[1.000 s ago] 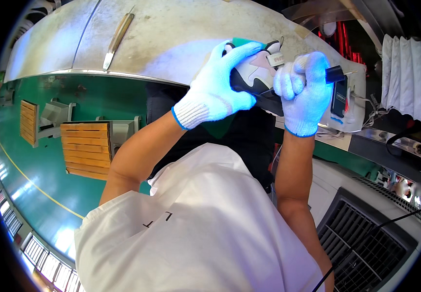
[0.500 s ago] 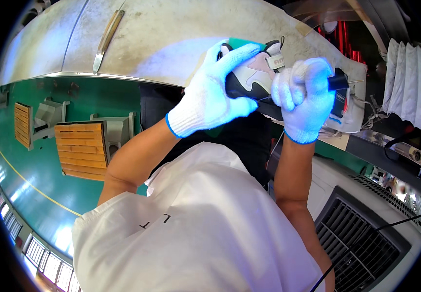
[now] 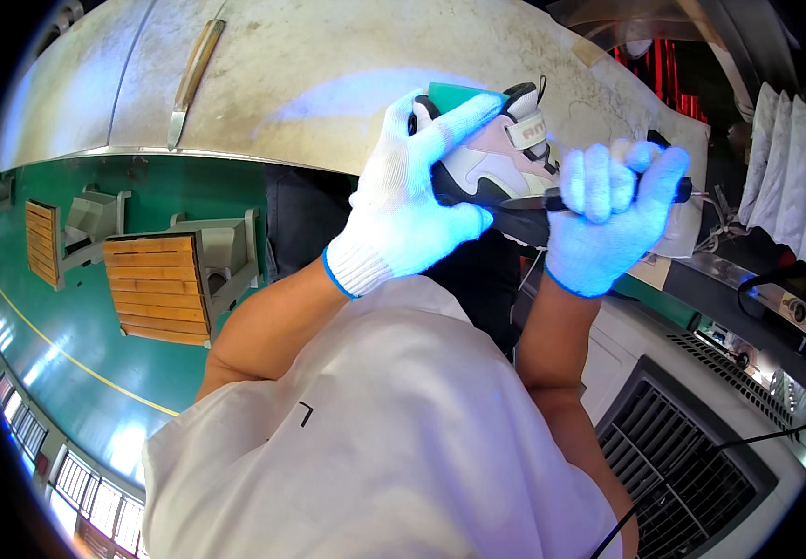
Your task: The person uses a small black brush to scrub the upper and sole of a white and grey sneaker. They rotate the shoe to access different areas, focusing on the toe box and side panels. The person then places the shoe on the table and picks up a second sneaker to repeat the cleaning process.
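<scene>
A pink, white and black sneaker [image 3: 487, 160] is tilted over the near edge of the worktable, with a flat green piece [image 3: 448, 94] showing at its far side. My left hand [image 3: 401, 200] is closed round the sneaker, thumb on the near side by the dark sole and fingers over the top. In my right hand [image 3: 608, 214] is a black-handled tool [image 3: 553, 198]; the fingers are wrapped round its handle. Its tapered grey tip [image 3: 518, 202] points left and meets the sneaker's lower side near my left thumb. Whether the tip presses in, I cannot tell.
A wooden-handled knife [image 3: 193, 84] lies on the stained worktable [image 3: 273, 56] at the far left. White pleated cloth [image 3: 799, 158] hangs on the right. Slatted wooden seats [image 3: 156, 289] stand at left. A dark vent grille [image 3: 687, 456] is at lower right, with a black cable across it.
My right hand has turned and shifted slightly right, so the tool now lies nearly level and its tip shows against the sneaker. The sneaker has tilted slightly in my left hand.
</scene>
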Demonstrator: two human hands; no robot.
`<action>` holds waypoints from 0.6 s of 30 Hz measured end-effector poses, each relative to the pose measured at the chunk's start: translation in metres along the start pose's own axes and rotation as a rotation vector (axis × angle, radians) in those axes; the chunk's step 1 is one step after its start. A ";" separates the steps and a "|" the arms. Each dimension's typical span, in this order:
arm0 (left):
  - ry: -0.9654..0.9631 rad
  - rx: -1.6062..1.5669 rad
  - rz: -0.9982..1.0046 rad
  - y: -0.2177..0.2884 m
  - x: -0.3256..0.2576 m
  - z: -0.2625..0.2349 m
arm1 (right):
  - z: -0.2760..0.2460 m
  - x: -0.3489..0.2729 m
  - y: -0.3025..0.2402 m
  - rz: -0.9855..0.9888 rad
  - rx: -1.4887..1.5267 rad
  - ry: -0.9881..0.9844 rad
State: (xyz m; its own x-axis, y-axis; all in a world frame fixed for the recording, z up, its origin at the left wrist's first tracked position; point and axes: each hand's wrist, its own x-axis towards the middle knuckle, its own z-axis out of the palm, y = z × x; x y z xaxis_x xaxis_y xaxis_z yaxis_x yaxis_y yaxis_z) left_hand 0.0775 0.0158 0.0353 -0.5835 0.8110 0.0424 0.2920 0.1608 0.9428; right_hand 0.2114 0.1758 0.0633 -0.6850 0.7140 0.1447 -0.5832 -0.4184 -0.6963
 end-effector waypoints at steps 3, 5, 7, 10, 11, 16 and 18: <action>0.000 -0.034 0.005 -0.002 -0.001 0.001 | 0.005 -0.001 -0.002 -0.012 -0.039 -0.010; -0.003 -0.052 -0.007 0.000 -0.001 0.000 | 0.007 -0.004 0.004 -0.034 -0.169 0.001; -0.010 -0.063 -0.006 -0.007 0.000 0.003 | 0.025 -0.005 0.009 -0.087 -0.308 0.037; -0.055 -0.136 -0.002 -0.015 0.000 -0.004 | 0.034 -0.005 0.020 -0.094 -0.410 0.208; -0.080 -0.171 -0.002 -0.020 -0.001 -0.007 | 0.038 -0.005 0.017 -0.048 -0.318 0.218; -0.122 -0.327 -0.038 -0.029 0.006 -0.013 | 0.059 0.001 0.016 -0.013 -0.292 0.325; -0.184 -0.412 -0.104 -0.033 0.012 -0.017 | 0.059 0.005 0.031 -0.069 -0.470 0.456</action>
State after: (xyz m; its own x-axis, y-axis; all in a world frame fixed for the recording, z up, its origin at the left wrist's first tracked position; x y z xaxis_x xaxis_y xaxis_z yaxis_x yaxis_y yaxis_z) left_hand 0.0482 0.0102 0.0105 -0.4391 0.8946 -0.0833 -0.1078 0.0396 0.9934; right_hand 0.1644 0.1335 0.0843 -0.3387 0.9400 -0.0411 -0.2955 -0.1477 -0.9439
